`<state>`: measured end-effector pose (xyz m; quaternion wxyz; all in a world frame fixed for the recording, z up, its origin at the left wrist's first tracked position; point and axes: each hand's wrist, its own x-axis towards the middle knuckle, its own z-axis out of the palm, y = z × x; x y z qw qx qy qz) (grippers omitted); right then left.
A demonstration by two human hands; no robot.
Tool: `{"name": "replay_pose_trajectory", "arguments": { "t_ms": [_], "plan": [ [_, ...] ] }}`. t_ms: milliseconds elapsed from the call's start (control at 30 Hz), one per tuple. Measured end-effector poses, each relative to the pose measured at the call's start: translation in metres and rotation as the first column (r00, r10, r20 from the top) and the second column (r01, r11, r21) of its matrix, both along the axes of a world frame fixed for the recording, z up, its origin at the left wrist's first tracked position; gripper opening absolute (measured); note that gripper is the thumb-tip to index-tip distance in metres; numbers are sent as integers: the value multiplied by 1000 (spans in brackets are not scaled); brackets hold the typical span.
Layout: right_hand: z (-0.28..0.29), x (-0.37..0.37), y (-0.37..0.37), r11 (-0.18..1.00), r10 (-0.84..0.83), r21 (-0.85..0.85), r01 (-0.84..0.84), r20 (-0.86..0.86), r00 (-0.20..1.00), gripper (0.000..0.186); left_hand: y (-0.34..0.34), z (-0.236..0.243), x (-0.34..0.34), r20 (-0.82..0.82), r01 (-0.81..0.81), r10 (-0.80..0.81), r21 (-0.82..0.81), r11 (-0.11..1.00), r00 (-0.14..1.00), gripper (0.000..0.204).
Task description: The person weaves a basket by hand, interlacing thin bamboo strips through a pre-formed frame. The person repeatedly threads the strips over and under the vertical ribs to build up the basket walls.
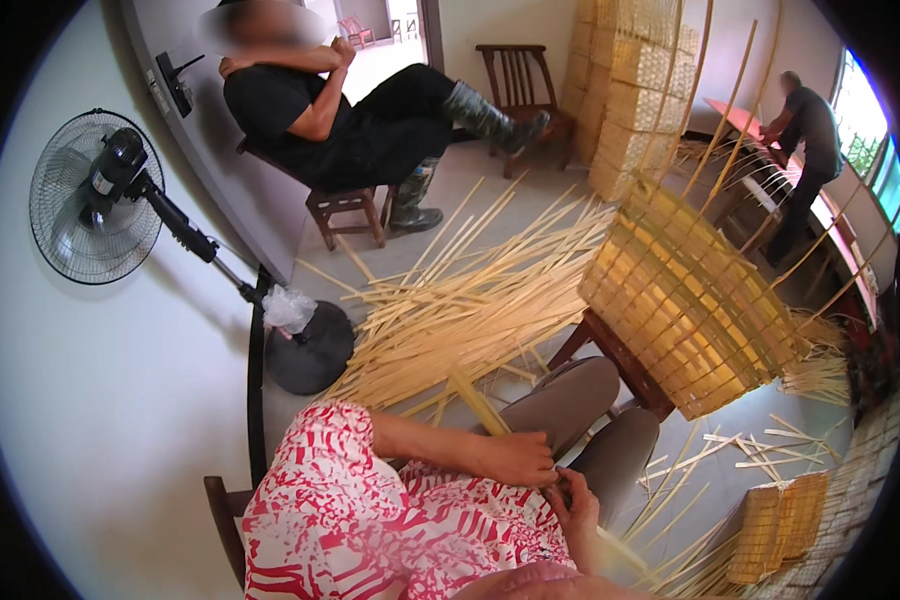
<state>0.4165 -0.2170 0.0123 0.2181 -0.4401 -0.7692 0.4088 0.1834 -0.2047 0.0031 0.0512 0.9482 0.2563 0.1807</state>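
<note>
I sit with both hands together over my lap at the lower middle. My left hand (518, 457) is closed on a pale bamboo strip (480, 404), which slants up-left past my knee. My right hand (576, 503) is just below and right of it, fingers pinched near the strip's lower part; pale strip ends show beside that wrist. Beyond my knees, a large half-woven bamboo basket (685, 300) with long upright stakes rests tilted on a wooden stool (630, 367).
Many loose strips (470, 280) cover the floor. A standing fan (95, 195) is at left. A seated person (320, 130) has arms crossed; another (810, 140) bends over a long bench at right. Stacked baskets (630, 90), a chair (515, 95) and small woven pieces (770, 530) surround the area.
</note>
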Motion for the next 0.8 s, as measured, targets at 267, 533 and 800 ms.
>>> {"name": "replay_pose_trajectory", "arguments": {
  "t_ms": [267,533,800],
  "plan": [
    [-6,7,5,999,38,24,-39,73,997,45,-1,-10,5,-39,-22,21,-12,1000,999,17],
    [17,30,27,958,152,223,-182,146,977,35,33,-13,5,84,213,-203,-127,969,976,27],
    [14,15,102,834,-160,551,-3,247,956,36,52,-11,12,95,294,-282,-148,944,955,41]
  ]
}}
